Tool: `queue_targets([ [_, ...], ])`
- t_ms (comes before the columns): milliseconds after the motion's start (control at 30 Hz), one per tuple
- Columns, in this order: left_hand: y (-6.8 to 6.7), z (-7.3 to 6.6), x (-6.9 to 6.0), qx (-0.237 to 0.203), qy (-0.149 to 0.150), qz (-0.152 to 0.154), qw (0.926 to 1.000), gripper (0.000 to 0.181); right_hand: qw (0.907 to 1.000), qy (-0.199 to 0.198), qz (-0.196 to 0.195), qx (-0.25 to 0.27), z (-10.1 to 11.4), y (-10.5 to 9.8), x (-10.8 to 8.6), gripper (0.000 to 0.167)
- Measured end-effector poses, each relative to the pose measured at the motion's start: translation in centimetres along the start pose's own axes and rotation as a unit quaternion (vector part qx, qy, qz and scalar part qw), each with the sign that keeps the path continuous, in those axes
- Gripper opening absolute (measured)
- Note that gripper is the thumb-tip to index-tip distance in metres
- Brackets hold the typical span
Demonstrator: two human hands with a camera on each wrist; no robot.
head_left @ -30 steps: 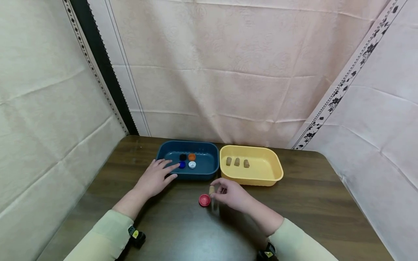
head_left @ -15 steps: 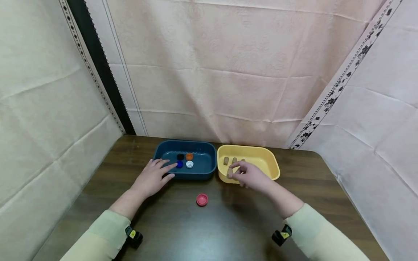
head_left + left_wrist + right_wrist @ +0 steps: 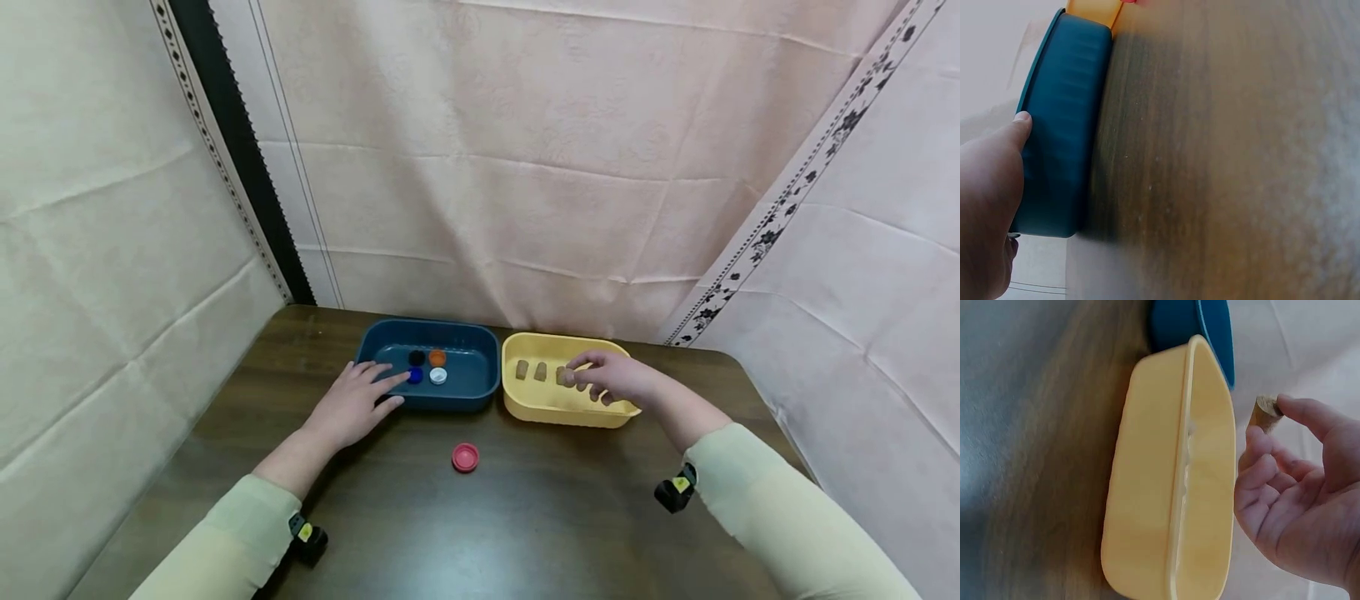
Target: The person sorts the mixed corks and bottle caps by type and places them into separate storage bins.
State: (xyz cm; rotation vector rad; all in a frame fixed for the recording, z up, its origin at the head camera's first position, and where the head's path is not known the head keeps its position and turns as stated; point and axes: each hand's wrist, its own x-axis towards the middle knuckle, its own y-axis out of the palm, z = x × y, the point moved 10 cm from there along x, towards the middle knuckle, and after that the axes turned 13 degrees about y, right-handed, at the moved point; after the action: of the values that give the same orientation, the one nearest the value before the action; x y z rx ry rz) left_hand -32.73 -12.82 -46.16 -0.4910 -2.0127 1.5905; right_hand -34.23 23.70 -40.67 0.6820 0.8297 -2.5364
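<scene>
My right hand (image 3: 611, 377) is over the right part of the yellow tray (image 3: 570, 410), pinching a cork stopper (image 3: 1264, 414) between thumb and fingers. Three more cork pieces, one of them the cork (image 3: 541, 372), show in a row in that tray, the rightmost close to my fingertips. My left hand (image 3: 352, 404) lies over the front left rim of the blue tray (image 3: 465, 400) with its fingers spread. Its index fingertip is by a dark blue cap (image 3: 415, 375). In the left wrist view the thumb touches the tray's rim.
Black (image 3: 416, 357), orange (image 3: 437, 357) and white (image 3: 438, 376) caps lie in the blue tray. A red cap (image 3: 465, 457) sits on the wooden table (image 3: 525, 533) in front of the trays. Cloth (image 3: 480, 167) hangs behind and at both sides.
My right hand has carried the cork stopper from beside the red cap, up and rightward, to over the yellow tray. My left hand has stayed at the blue tray.
</scene>
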Motion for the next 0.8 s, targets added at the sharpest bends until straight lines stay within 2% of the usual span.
queue_targets([
  [267,0.0,-0.1,0.0,-0.003,-0.003,0.001,1.0,0.052,0.9987,0.047,0.007,-0.021,-1.6,-1.7,2.3,0.04],
  [533,-0.1,-0.1,0.0,-0.002,0.0,0.003,1.0,0.053,0.998,0.061,-0.006,-0.016,-1.9,-3.0,4.4,0.032],
  [800,0.0,0.0,0.0,0.0,-0.003,0.007,1.0,0.053,0.9958,0.087,-0.025,-0.003,-3.1,-3.6,6.5,0.047],
])
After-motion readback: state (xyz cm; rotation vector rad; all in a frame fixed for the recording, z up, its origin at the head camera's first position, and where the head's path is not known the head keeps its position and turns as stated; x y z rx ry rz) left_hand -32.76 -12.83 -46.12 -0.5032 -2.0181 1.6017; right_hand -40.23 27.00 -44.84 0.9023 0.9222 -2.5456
